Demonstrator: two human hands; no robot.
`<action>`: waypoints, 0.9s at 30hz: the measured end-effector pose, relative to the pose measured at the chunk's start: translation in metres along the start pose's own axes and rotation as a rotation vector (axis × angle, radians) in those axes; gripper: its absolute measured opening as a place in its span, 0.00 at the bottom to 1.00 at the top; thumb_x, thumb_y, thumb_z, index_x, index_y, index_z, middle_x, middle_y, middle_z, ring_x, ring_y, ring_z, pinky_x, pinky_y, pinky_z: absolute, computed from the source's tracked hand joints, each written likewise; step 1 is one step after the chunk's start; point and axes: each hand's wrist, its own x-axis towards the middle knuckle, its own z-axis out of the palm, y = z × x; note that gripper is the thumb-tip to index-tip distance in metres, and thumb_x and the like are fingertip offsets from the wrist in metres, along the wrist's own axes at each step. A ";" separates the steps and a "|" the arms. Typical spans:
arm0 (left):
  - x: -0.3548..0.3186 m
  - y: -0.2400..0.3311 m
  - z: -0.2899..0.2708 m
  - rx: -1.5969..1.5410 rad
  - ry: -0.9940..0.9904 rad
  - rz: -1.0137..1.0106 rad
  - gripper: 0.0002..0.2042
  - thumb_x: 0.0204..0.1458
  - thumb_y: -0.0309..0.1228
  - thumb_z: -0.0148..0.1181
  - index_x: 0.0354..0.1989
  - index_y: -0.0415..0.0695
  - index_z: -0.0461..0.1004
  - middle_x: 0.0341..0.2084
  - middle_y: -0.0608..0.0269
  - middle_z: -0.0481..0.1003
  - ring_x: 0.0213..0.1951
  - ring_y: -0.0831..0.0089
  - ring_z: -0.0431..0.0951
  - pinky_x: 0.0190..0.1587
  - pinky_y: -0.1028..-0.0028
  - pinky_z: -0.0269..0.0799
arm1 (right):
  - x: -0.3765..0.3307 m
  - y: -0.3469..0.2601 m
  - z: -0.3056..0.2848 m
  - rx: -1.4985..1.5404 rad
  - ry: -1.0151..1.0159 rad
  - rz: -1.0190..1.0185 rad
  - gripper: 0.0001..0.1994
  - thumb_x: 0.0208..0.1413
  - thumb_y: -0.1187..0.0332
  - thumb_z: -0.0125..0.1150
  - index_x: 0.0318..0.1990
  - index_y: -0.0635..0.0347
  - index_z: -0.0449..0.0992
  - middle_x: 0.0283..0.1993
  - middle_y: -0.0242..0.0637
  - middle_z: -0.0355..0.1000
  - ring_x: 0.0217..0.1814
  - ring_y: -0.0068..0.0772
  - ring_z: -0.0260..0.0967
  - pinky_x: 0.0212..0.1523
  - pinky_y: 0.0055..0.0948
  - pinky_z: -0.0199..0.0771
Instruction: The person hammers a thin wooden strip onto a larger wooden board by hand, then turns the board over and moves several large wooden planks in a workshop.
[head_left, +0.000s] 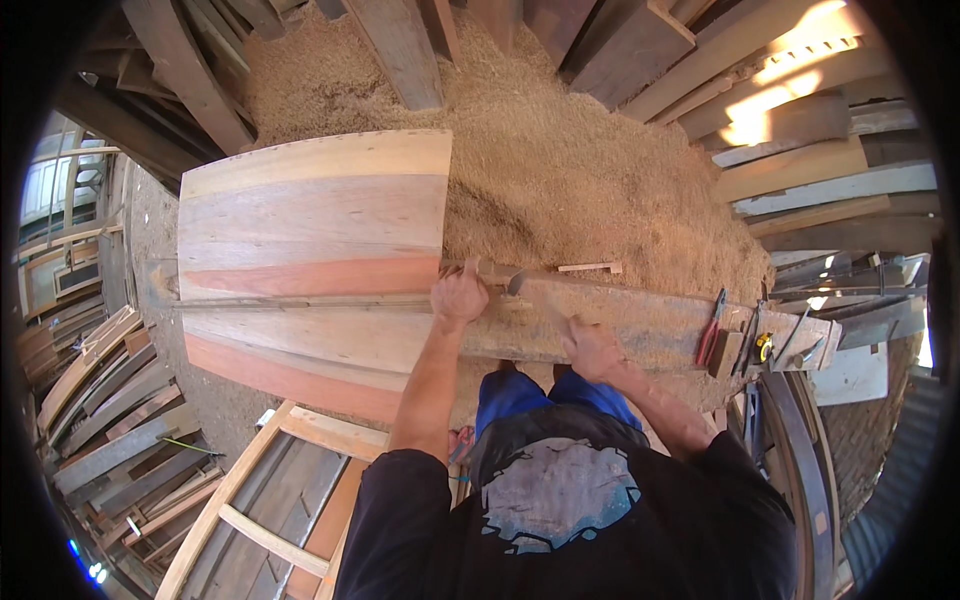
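Observation:
My right hand (594, 350) is closed around the handle of a hammer (517, 283), whose dark head is beside my left hand; the handle is smeared by motion. My left hand (460, 294) is closed at the right edge of a large wooden panel (315, 215), on a narrow piece I cannot make out. The panel has pale, brown and reddish boards. Below it, a second wooden panel (300, 345) lies along a thin gap. Under both hands runs a long, sawdust-covered workbench plank (630, 315).
On the bench's right end lie red-handled pliers (711, 328), a yellow tape measure (765, 346) and several hand tools. A small wood strip (590, 267) rests by the bench's far edge. Sawdust (600, 170) covers the ground beyond. A wooden frame (270, 540) stands lower left; stacked boards surround the area.

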 end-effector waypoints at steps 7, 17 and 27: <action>0.002 0.001 -0.006 -0.014 0.028 0.005 0.17 0.50 0.31 0.56 0.50 0.45 0.73 0.28 0.43 0.80 0.35 0.47 0.81 0.46 0.55 0.76 | -0.025 -0.043 -0.034 0.383 0.470 -0.293 0.18 0.62 0.61 0.57 0.47 0.69 0.67 0.31 0.63 0.73 0.34 0.69 0.72 0.34 0.58 0.71; 0.001 0.004 -0.007 0.022 0.027 -0.008 0.17 0.50 0.31 0.56 0.50 0.47 0.72 0.30 0.47 0.81 0.35 0.48 0.81 0.43 0.54 0.77 | -0.014 -0.032 -0.046 0.378 0.542 -0.168 0.16 0.63 0.63 0.57 0.47 0.70 0.65 0.28 0.63 0.71 0.33 0.68 0.73 0.33 0.57 0.70; 0.003 0.000 -0.002 0.055 0.042 -0.044 0.17 0.52 0.30 0.56 0.52 0.49 0.71 0.30 0.52 0.82 0.37 0.49 0.82 0.45 0.55 0.77 | -0.032 -0.041 -0.029 0.305 0.449 -0.228 0.18 0.62 0.63 0.57 0.47 0.72 0.64 0.26 0.62 0.71 0.30 0.68 0.73 0.27 0.55 0.71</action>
